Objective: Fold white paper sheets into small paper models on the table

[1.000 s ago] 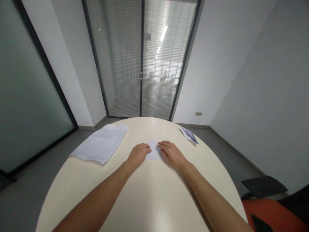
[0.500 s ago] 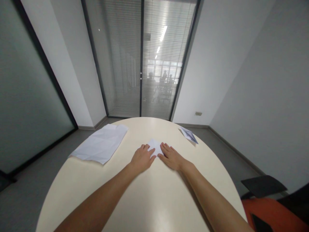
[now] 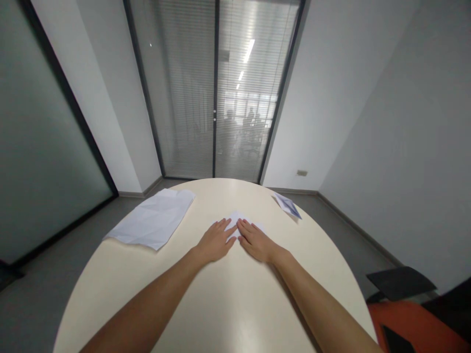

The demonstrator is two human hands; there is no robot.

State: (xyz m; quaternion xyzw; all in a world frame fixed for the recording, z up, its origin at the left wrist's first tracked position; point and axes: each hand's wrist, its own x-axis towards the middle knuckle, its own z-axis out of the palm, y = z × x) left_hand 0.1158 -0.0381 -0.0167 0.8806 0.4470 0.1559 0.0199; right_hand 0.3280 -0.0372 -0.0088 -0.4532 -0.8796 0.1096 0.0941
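Observation:
A small folded piece of white paper [image 3: 233, 218] lies flat on the pale round table [image 3: 224, 304], mostly covered by my two hands. My left hand [image 3: 217, 240] rests palm down on its left part, fingers stretched out and thumb apart. From the right, my right hand [image 3: 255, 240] lies flat over the paper's middle and right part, its fingers extended and fingertips close to those of the left. A bit of the paper shows beyond the fingers of each hand. The fold lines under my palms are hidden.
Several creased white paper sheets [image 3: 154, 220] lie at the table's left edge. A folded paper piece with a bluish-grey face [image 3: 287, 205] stands near the right edge. An orange chair with black armrests [image 3: 415, 318] is at the lower right. Glass panels with blinds [image 3: 243, 147] rise behind the table.
My right hand has slid left across the paper, so its fingertips now lie near the left hand's. More paper shows to its right. My left hand has barely moved.

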